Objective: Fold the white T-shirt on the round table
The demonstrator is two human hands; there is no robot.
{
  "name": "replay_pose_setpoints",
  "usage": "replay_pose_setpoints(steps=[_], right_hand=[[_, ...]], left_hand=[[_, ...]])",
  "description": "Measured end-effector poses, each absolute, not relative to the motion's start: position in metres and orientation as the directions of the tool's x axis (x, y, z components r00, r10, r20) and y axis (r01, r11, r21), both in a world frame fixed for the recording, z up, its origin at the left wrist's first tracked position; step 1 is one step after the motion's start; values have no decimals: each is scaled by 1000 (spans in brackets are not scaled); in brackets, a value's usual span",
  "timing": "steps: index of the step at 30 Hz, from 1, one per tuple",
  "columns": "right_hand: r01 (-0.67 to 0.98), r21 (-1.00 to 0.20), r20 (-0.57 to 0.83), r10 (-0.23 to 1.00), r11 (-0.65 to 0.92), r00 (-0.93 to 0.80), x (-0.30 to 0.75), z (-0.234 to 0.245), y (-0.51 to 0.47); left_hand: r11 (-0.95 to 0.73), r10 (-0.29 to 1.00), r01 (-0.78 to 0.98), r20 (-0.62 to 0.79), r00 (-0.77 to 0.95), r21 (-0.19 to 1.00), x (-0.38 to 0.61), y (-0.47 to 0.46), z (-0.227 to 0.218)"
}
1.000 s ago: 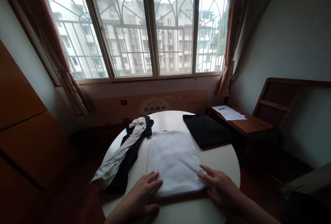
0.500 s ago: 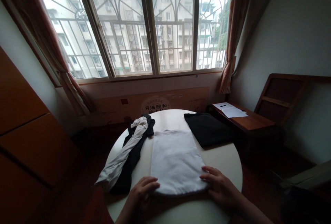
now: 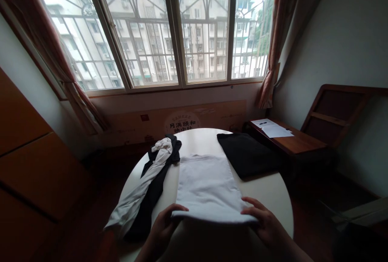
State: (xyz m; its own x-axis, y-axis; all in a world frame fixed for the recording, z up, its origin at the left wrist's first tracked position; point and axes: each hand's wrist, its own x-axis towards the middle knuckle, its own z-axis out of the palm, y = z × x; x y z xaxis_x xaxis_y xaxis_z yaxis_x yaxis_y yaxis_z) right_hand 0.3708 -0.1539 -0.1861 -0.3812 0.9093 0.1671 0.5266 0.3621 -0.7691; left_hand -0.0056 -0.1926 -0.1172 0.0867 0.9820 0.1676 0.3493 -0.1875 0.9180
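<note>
A folded white garment (image 3: 206,185), seemingly a shirt, lies in the middle of the round white table (image 3: 197,137). Its near edge is lifted a little off the tabletop. My left hand (image 3: 166,221) grips the near left corner, fingers on top and thumb below. At the near right corner my right hand (image 3: 262,217) is closed on the same garment. To the left, a rumpled light garment (image 3: 145,181) lies over a black one (image 3: 144,209). A folded black garment (image 3: 247,155) rests at the right rear of the table.
Behind the table on the right stands a low wooden bench (image 3: 300,141) with white papers (image 3: 273,128) and a pen on it. An orange-brown cabinet (image 3: 24,173) is at the left. Barred windows (image 3: 200,44) and tied curtains (image 3: 268,80) are at the back.
Both hands have closed on the near corners of the white garment. Its near edge has risen slightly off the table. The view has shifted slightly.
</note>
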Motion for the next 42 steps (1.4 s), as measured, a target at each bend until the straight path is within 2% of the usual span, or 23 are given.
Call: replay_pose_setpoints(steps=[3,6,10,13,15,20,25,31,36,39,42], right_hand=[[337,-880,204,906,335,-370,369,-180,-147],[128,-964,179,924,234,-338,363,-169,-143],[-121,-988,129,930,92,-345,359,-129,-139],[-148,-979,182,936,143,-300,365,-82,-131],[-172,-967,229,941,190,-250,373,-51,-121],[-279,-930,278,953,237,-117,405,20,-83],[-259,-922,331,933,288,-144,446,74,-32],[-200,-963,217,961,182,-173,481,107,62],[-314,-923,232,973,222,5,502,119,138],[-378,-897,220,973,228,63,516,91,160],[-342,-919,189,981,195,49,530,25,158]], left_hand=[[-142,990,333,134,47,932,-7,-189,-114],[-116,992,318,127,-11,941,-7,-188,-105],[-137,988,300,150,-22,944,-2,-186,-66],[-212,975,312,222,5,926,3,-178,-20],[-252,966,259,259,8,932,10,-167,13],[-196,977,-22,197,81,980,47,-128,89],[-125,976,-132,145,160,983,93,-70,130],[-128,986,-134,141,90,983,144,25,139],[-295,955,-89,298,15,951,195,95,140],[-393,917,-37,395,54,919,213,115,114],[-481,873,131,461,159,867,220,113,57]])
